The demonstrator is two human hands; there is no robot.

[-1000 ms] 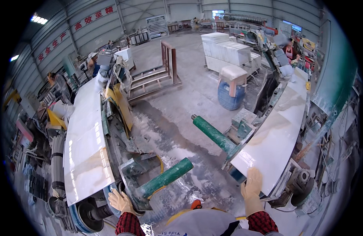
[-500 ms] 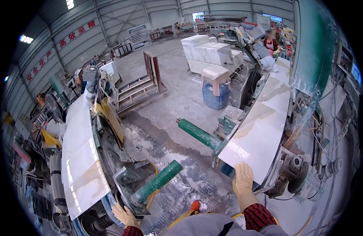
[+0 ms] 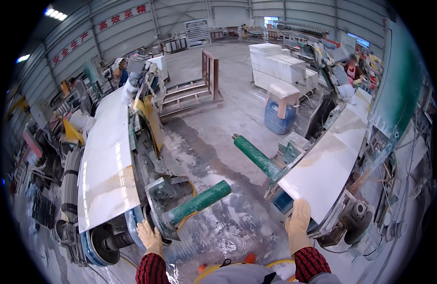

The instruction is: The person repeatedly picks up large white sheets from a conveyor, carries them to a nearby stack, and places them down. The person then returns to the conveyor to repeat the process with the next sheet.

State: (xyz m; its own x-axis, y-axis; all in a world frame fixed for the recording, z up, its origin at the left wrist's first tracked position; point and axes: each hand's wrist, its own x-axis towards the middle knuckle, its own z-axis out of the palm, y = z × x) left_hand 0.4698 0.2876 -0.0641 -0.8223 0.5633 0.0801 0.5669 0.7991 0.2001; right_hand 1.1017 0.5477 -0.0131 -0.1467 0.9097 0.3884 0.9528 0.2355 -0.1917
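Note:
Both my hands wear pale yellow gloves. My left hand (image 3: 150,237) is open, its fingers stretched out beside the blue end frame of the left machine; I cannot tell whether they touch it. Just beyond lies a long white, brown-veined stone slab (image 3: 107,165) on that machine, and a dark round drum (image 3: 104,246) shows below the slab's near end. On the right, my right hand (image 3: 299,223) is open, fingers extended together at the near edge of another polished white slab (image 3: 313,180). That slab rests on the right machine, with tan veining farther along it.
Two green cylinders (image 3: 199,203) (image 3: 256,155) jut into the wet aisle between the machines. Farther off are a blue barrel (image 3: 280,117) with a covered top, a rusty metal rack (image 3: 190,97) and stacked white slabs (image 3: 280,66). Another person (image 3: 353,71) is beyond the right machine.
The left slab has slid away from me along its machine, exposing more of the drum. My left hand has moved forward. The view has turned left; my right hand stays at the right slab's edge.

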